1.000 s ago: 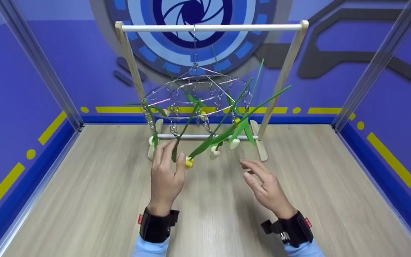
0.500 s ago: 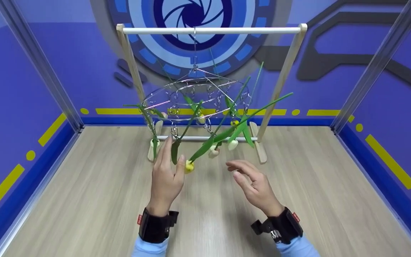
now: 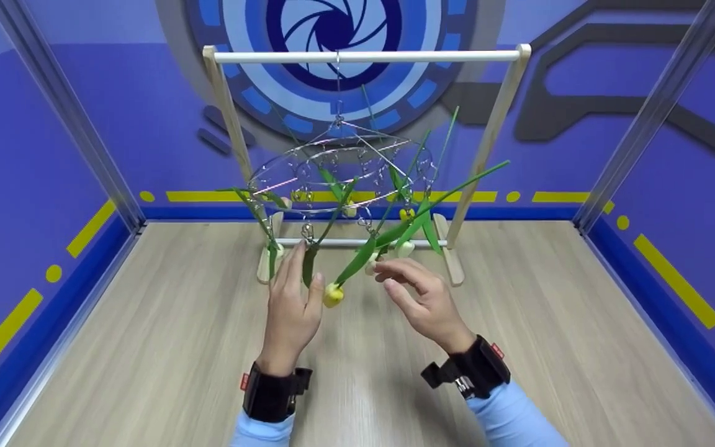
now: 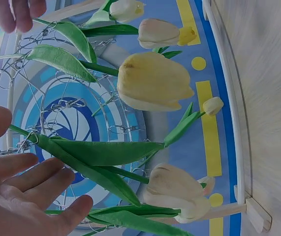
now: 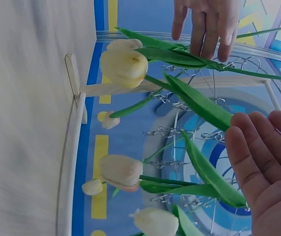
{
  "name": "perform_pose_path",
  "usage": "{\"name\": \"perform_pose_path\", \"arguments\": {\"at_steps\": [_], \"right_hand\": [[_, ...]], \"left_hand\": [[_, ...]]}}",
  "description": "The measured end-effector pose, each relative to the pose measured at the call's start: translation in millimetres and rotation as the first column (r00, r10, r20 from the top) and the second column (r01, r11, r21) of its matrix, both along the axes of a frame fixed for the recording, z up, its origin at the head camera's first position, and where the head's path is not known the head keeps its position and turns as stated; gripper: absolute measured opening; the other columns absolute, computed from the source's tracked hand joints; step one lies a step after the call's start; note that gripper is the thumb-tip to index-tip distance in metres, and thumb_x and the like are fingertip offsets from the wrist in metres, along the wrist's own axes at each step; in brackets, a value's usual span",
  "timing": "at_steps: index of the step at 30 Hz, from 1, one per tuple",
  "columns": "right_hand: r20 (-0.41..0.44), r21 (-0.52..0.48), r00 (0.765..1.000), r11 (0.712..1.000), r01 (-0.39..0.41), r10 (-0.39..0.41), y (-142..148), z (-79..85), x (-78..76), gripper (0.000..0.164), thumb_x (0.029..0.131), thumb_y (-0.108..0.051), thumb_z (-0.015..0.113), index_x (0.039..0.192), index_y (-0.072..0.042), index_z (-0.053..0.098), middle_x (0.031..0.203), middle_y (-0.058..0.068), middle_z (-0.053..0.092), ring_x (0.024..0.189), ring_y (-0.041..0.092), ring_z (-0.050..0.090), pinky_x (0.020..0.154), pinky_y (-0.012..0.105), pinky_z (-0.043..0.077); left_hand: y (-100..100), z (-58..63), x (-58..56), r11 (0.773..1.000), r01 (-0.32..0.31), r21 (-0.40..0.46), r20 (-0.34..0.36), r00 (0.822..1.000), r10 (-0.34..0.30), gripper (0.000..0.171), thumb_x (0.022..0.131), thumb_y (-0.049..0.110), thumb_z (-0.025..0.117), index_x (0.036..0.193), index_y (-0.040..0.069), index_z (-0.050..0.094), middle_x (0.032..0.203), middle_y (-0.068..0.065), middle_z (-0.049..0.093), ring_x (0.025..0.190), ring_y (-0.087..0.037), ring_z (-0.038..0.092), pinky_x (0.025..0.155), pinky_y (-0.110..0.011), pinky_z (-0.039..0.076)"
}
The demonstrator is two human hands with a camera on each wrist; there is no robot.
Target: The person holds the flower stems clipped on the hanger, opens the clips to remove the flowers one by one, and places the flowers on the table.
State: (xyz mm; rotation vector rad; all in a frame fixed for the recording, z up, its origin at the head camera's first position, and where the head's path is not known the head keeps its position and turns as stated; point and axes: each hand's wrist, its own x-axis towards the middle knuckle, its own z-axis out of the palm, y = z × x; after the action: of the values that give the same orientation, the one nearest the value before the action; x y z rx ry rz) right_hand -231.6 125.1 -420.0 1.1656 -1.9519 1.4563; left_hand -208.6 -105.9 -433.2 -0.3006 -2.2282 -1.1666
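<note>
Tulips with green leaves hang head-down from a round metal clip hanger in the head view. My left hand is beside a dark green leaf, its fingers fairly straight and its thumb near the yellow tulip. To the right, my right hand has loosely bent fingers and holds nothing; its fingertips overlap a pale tulip. In the right wrist view the fingertips meet the end of a leaf; contact is unclear. In the left wrist view the left fingers lie spread near the stem of a white tulip.
The hanger hooks over the white top bar of a wooden stand, whose feet rest on the wood-grain table. Blue patterned walls enclose the table at the back and sides. Long stems reach out past the ring.
My right hand has moved left and slightly upward to the tulips. The left hand has stayed almost in place, while the yellow tulip and hanger have shifted slightly.
</note>
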Motion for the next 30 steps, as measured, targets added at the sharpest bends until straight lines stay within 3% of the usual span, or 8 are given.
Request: {"name": "perform_pose_path", "arguments": {"at_steps": [6, 15, 25, 30], "right_hand": [[0.009, 0.028, 1.0, 1.0, 0.015, -0.015, -8, 8.1, -5.6, 0.029, 0.096, 0.01, 0.062, 0.124, 0.006, 0.068, 0.111, 0.019, 0.072, 0.097, 0.031, 0.072, 0.084, 0.034, 0.061], [0.058, 0.078, 0.998, 0.996, 0.031, -0.036, -18, 20.8, -9.4, 0.026, 0.099, 0.002, 0.064, 0.124, 0.004, 0.068, 0.116, 0.017, 0.072, 0.099, 0.028, 0.072, 0.086, 0.031, 0.06], [0.089, 0.104, 0.994, 0.993, 0.048, -0.057, -30, 25.6, -12.5, 0.024, 0.099, -0.001, 0.066, 0.123, 0.002, 0.07, 0.113, 0.014, 0.073, 0.093, 0.024, 0.073, 0.081, 0.032, 0.061], [0.101, 0.123, 0.992, 0.991, 0.057, -0.069, -34, 26.2, -14.9, 0.024, 0.098, -0.001, 0.066, 0.122, 0.002, 0.07, 0.112, 0.015, 0.073, 0.088, 0.023, 0.074, 0.077, 0.032, 0.061]], "left_hand": [[2, 0.9, -0.3, 0.999, 0.014, 0.049, 0.02, 1.0, -0.015, 0.052, 0.105, 0.011, 0.055, 0.152, -0.007, 0.042, 0.156, -0.026, 0.045, 0.145, -0.04, 0.042, 0.119, -0.056, 0.034], [6, 3.6, 0.6, 0.992, 0.067, 0.11, -0.002, 0.998, -0.068, 0.047, 0.106, 0.006, 0.054, 0.15, -0.008, 0.045, 0.148, -0.022, 0.053, 0.132, -0.038, 0.057, 0.101, -0.05, 0.054], [11, 4.1, 3.8, 0.98, 0.132, 0.151, -0.01, 0.991, -0.132, 0.046, 0.107, 0.009, 0.053, 0.15, -0.006, 0.046, 0.141, -0.022, 0.057, 0.126, -0.036, 0.06, 0.095, -0.047, 0.057], [13, 5.9, 5.2, 0.975, 0.154, 0.161, -0.011, 0.988, -0.154, 0.044, 0.107, 0.01, 0.053, 0.148, -0.005, 0.048, 0.138, -0.02, 0.06, 0.124, -0.033, 0.06, 0.099, -0.046, 0.054]]}}
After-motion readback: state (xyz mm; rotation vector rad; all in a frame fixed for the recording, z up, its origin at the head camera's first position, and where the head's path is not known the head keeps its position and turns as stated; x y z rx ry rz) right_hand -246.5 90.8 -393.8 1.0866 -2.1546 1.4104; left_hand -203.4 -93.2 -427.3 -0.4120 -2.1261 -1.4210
